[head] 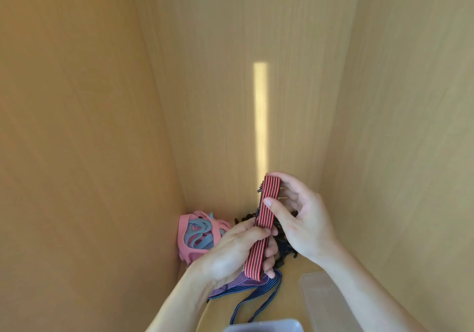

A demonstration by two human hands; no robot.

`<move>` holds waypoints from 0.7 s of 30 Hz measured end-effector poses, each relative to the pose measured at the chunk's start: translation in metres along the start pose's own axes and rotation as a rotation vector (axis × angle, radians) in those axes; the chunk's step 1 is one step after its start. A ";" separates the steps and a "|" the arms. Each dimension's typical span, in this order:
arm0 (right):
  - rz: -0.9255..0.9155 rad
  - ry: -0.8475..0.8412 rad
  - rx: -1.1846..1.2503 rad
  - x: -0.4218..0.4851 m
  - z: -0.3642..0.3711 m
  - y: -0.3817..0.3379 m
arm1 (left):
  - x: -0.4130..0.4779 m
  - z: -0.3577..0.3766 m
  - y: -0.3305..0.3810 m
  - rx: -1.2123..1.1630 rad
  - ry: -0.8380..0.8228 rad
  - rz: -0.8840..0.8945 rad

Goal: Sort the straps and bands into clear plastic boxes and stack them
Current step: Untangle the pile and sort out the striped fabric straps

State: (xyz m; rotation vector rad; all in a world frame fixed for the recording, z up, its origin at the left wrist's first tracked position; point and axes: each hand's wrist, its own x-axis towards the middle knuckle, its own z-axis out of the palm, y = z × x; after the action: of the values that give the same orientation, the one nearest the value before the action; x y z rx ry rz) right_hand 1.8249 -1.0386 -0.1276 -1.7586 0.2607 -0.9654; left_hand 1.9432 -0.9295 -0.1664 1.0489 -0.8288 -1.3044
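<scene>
Inside a light wooden cabinet [102,100], lit by a narrow vertical streak of light [260,116] on the back panel. Held up between both hands: a folded red-and-black striped elastic strap [261,229], nearly upright, tilted slightly with its top end to the right. Left hand [230,252] curled round the lower half of that strap, thumb laid across the front, fingertips showing past the right edge. Right hand [300,213] pinching the upper half, thumb pressed on the front, fingers bent behind the top end. Dark hardware poking out at the top left edge of the strap, too small to identify.

Down in the back left corner, a heap of pink and grey-blue flat rubber bands [200,234]. Just behind the hands, a tangle of black straps [284,247]. Beneath the left wrist, a blue-and-purple striped elastic strap [256,298] trailing toward the front. At lower right, a clear plastic lid [325,303] lying flat; at bottom edge, the rim of a clear plastic box [264,326].
</scene>
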 end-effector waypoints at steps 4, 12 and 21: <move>-0.018 0.020 0.021 0.000 0.002 0.001 | 0.002 -0.003 0.002 0.012 -0.006 -0.060; -0.154 0.042 -0.165 -0.006 0.002 0.007 | -0.003 -0.006 0.004 0.037 0.041 0.004; -0.533 0.108 -0.399 -0.018 0.006 0.013 | -0.012 0.000 0.005 0.011 0.052 0.018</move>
State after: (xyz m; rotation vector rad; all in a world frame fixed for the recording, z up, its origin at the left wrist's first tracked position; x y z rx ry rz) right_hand 1.8211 -1.0288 -0.1479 -2.2009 0.0478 -1.4689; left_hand 1.9438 -0.9182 -0.1608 1.0775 -0.8054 -1.2535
